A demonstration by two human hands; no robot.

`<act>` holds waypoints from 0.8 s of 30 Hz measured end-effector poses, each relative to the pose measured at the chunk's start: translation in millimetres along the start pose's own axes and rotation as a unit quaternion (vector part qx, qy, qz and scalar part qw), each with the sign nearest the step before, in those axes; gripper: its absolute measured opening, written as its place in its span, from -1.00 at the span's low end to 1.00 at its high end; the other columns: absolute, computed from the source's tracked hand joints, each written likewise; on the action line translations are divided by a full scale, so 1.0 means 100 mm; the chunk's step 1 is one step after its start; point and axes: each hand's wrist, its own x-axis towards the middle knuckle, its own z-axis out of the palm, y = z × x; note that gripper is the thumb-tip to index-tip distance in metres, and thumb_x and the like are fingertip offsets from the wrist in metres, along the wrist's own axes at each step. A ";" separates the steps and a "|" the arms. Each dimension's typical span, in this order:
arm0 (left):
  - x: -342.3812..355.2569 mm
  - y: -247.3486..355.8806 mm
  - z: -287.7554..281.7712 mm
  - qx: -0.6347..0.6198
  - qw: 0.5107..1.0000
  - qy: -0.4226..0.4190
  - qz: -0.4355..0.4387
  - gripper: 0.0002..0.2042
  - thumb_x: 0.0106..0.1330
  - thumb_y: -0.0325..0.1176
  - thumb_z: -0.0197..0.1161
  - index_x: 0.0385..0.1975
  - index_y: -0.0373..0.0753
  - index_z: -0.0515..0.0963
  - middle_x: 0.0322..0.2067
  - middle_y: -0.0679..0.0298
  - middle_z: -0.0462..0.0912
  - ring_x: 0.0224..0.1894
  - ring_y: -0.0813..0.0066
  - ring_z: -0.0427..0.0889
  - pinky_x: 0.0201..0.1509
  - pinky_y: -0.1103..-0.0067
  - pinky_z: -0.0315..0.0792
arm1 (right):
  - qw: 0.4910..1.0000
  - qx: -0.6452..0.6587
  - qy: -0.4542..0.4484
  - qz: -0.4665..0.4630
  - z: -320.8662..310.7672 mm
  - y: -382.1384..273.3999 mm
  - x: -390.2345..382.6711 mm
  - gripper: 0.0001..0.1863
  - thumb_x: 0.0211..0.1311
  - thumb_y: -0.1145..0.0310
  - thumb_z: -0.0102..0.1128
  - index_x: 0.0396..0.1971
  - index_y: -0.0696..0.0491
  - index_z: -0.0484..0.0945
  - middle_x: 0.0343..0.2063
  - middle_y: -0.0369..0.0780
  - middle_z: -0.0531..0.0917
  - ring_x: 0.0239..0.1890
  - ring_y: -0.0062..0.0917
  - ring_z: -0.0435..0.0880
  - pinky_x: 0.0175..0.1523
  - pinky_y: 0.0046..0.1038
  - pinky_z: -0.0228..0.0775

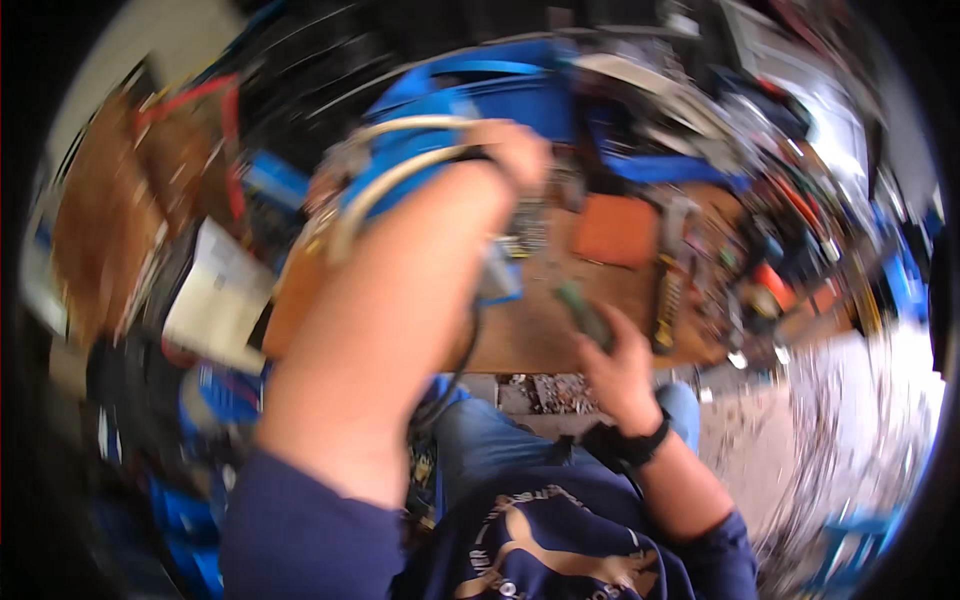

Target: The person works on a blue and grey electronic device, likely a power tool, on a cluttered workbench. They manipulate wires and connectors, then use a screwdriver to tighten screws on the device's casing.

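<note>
My left hand (518,155) reaches far forward over the back of the wooden workbench (525,345). It is smeared by motion, so its fingers and anything in them cannot be made out. A cream-coloured hose or thick cable (375,195) loops beside its wrist and meets the hand. Lower and to the right, my right hand (622,365) is closed around a dark green, elongated object (583,312). That object slants up and left over the bench front; its kind is too blurred to tell. A black band (640,440) is on my right wrist.
An orange square pad (615,230) lies mid-bench, with a yellow-and-dark tool (667,300) right of it. Cluttered tools fill the right side. A blue bin (515,95) stands behind. An open white-lined box (215,290) is at left.
</note>
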 end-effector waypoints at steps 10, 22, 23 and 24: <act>0.29 -0.05 0.21 -0.136 0.990 0.029 -0.023 -0.76 0.10 -0.20 0.20 -0.31 -0.13 0.68 -0.30 0.19 0.70 -0.21 0.23 0.68 -0.18 0.35 0.55 | 0.989 0.023 -0.059 0.130 -0.17 -0.27 -0.03 -0.58 0.12 0.48 0.15 0.03 0.21 0.45 -0.45 -0.20 0.52 -0.45 -0.52 0.44 -0.37 -0.50 0.26; 0.32 0.02 -0.03 -0.094 0.994 0.002 0.061 -0.72 0.05 -0.17 0.32 -0.28 -0.17 0.67 -0.27 0.15 0.69 -0.18 0.20 0.67 -0.13 0.35 0.54 | 0.980 -0.187 -0.070 0.000 -0.21 -0.37 0.02 -0.63 0.07 0.55 0.05 -0.06 0.25 0.50 -0.16 0.06 0.60 -0.14 -0.09 0.55 -0.02 -0.22 0.37; 0.31 0.01 -0.08 -0.090 0.994 0.005 0.064 -0.71 0.05 -0.17 0.33 -0.27 -0.17 0.67 -0.27 0.14 0.69 -0.18 0.20 0.67 -0.13 0.35 0.54 | 0.991 -0.086 -0.063 0.084 -0.20 -0.36 0.04 -0.64 0.13 0.50 0.01 -0.04 0.25 0.48 -0.18 0.02 0.60 -0.21 -0.18 0.55 -0.11 -0.28 0.38; 0.30 0.01 -0.12 -0.085 0.994 0.006 0.068 -0.71 0.04 -0.17 0.34 -0.27 -0.18 0.67 -0.26 0.14 0.69 -0.18 0.20 0.67 -0.12 0.35 0.54 | 0.985 0.024 -0.050 0.165 -0.19 -0.31 0.02 -0.64 0.19 0.44 -0.03 -0.02 0.25 0.46 -0.21 -0.01 0.60 -0.28 -0.27 0.54 -0.20 -0.34 0.38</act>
